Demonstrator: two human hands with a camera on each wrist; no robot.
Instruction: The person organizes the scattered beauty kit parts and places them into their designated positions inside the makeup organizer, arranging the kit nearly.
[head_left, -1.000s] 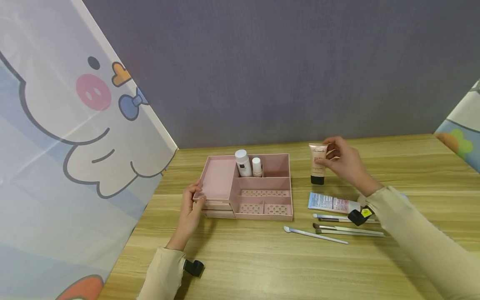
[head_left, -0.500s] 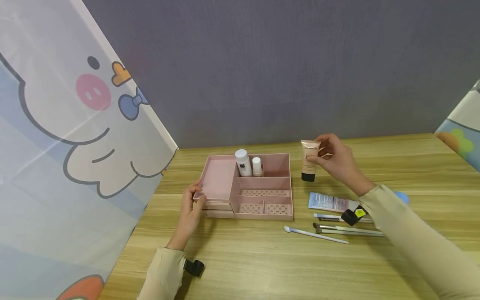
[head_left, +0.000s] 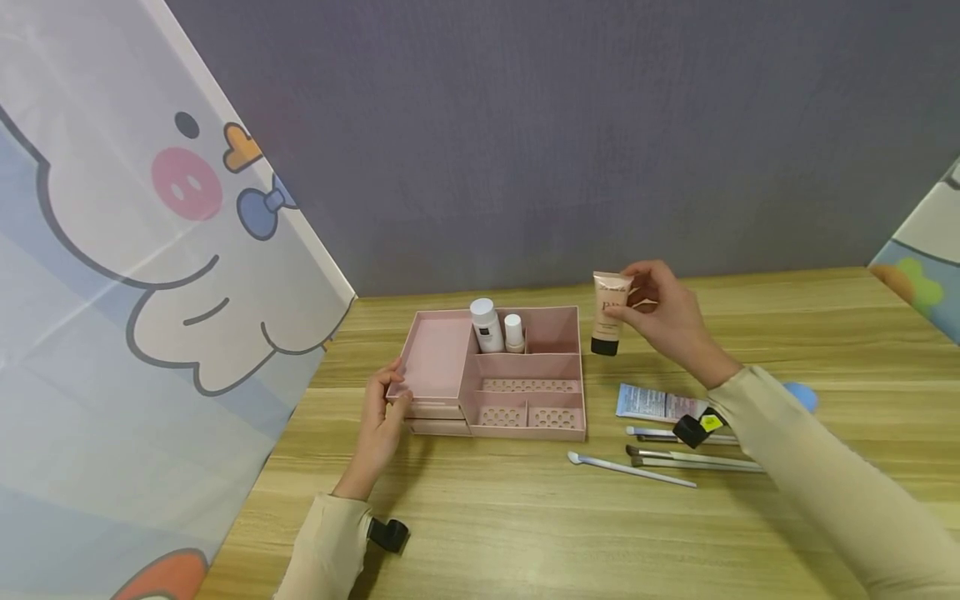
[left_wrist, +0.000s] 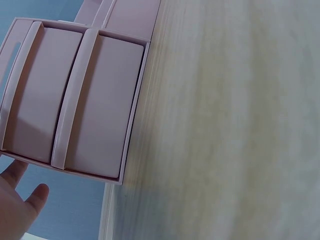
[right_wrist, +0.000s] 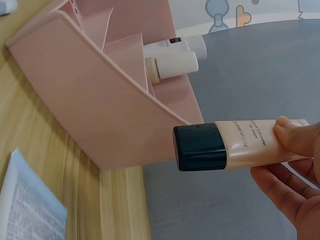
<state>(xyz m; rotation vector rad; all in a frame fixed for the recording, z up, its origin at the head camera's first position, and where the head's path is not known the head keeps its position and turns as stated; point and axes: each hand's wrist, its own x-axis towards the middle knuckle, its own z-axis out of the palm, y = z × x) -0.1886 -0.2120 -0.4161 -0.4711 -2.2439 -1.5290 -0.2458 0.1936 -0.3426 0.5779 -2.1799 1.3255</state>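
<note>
Two hands are busy here: with the fingers of my right hand [head_left: 663, 312] I pinch the beige tube [head_left: 609, 312], thumb on its printed face and the others behind, near the crimped end, while my left hand [head_left: 380, 425] grips the front left corner of the pink organizer [head_left: 438, 350]. The tube is in the air just beyond the organizer's right side, near its back corner, roughly upright with the black cap [right_wrist: 201, 147] downward. To carry it well, I judge that a light, even pinch is best, since its body looks soft and squeezing could make it swivel. The cap deserves watching as its lowest part: it ought to have room above the organizer's side wall, and any sideways move should be slow so as not to knock the tall white bottle [head_left: 489, 333] or the small bottle [head_left: 514, 335]. A steady left hold should stop the organizer sliding on the desk [head_left: 487, 517]. My right forearm slants in from the lower right, above the blue tube [head_left: 652, 402] and the brushes; my left one reaches forward from the near edge, thumb across the front corner.
</note>
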